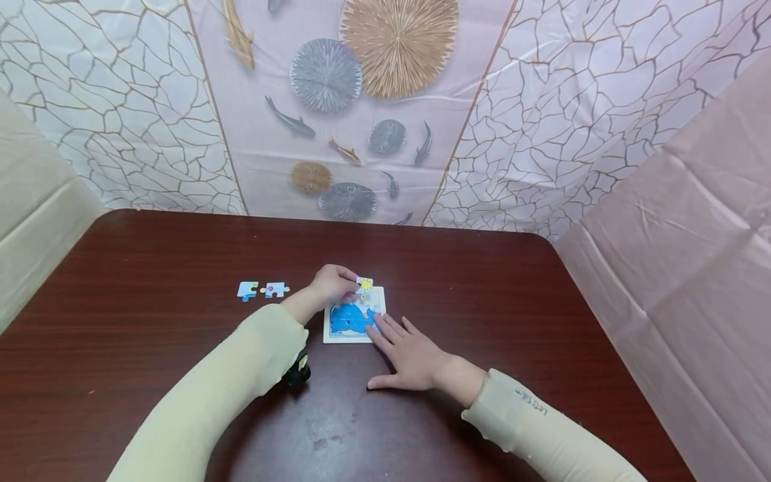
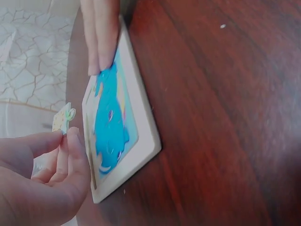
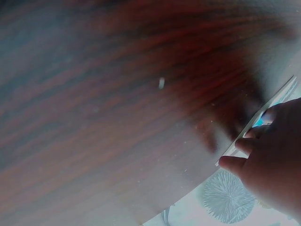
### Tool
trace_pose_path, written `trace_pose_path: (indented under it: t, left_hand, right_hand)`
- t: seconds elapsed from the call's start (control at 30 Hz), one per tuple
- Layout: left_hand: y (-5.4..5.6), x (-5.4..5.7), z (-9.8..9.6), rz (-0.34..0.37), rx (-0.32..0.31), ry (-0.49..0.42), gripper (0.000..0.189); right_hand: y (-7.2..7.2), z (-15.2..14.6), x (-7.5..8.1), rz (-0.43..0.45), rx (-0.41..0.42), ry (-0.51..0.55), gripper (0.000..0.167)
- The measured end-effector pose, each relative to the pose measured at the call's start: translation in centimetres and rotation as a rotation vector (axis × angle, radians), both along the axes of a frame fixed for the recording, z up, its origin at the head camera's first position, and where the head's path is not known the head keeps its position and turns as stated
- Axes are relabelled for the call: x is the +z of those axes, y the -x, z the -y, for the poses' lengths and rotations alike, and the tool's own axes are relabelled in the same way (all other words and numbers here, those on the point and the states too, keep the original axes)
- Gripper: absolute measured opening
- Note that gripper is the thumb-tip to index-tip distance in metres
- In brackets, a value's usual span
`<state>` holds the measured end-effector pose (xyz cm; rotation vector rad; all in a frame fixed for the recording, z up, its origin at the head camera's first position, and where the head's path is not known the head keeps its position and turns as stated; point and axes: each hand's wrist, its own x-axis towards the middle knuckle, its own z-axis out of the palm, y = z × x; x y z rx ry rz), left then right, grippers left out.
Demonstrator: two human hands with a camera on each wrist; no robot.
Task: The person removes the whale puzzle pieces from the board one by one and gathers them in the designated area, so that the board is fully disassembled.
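A white-framed puzzle board (image 1: 354,339) with a blue whale picture (image 1: 349,319) lies flat on the table. Between thumb and fingertips my left hand (image 1: 334,286) pinches a puzzle piece (image 1: 365,284) with a yellow sun on it, held over the board's far edge. In the left wrist view that puzzle piece (image 2: 61,120) stands off the board, gripped at one edge. My right hand (image 1: 415,358) lies with spread, straight fingers, its fingertips on the board's right side and its thumb out toward me. The right wrist view shows these fingers along the board's edge (image 3: 256,117).
Two loose puzzle pieces, one blue and white (image 1: 247,290) and one with a pink mark (image 1: 276,289), lie left of the board on the dark wooden table (image 1: 470,288). Patterned cloth (image 1: 373,154) hangs behind the table's far edge.
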<state>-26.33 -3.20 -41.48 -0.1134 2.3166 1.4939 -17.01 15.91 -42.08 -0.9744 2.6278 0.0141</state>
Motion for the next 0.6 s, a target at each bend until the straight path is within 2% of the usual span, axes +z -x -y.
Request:
trace_pose_path:
  t: [0.3, 0.6]
  left_hand:
    - [0.5, 0.2, 1.9, 0.018, 0.016, -0.057, 0.033]
    - [0.5, 0.8, 4.3, 0.043, 0.023, -0.089, 0.037]
  right_hand:
    - [-0.1, 0.1, 0.0, -0.011, 0.001, -0.001, 0.091]
    - [-0.1, 0.1, 0.0, -0.016, 0.000, 0.003, 0.092]
